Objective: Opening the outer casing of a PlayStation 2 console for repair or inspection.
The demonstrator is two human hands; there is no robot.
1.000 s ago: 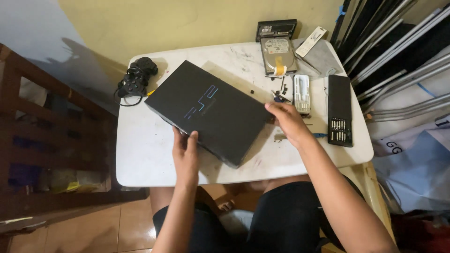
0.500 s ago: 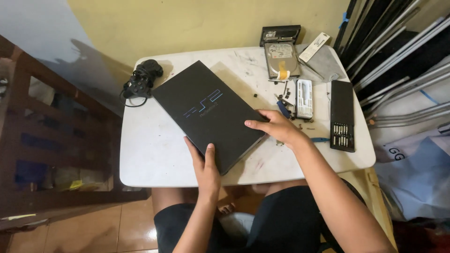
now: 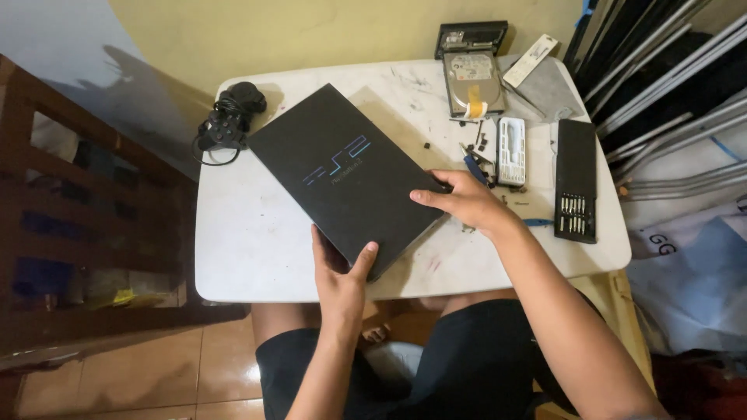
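My left hand point(image 3: 341, 281) has its fingers clamped on the console point(image 3: 350, 175) at its near corner; my right hand point(image 3: 464, 201) presses its right edge, fingers together. It sits tilted on the counter point(image 3: 249, 241).

Console centre of table, hands at its near and right edges

Console point(image 3: 346, 175) lies on table point(image 3: 249, 241); left hand point(image 3: 342, 280) at its near corner, right hand point(image 3: 463, 202) on its right edge. Controller point(image 3: 227, 120) left-behind console. Hard drive point(image 3: 473, 82) behind right, drive caddy point(image 3: 471, 35) behind that. Plastic tool tray point(image 3: 511, 150) right of console, screwdriver bit case point(image 3: 576, 180) further right.
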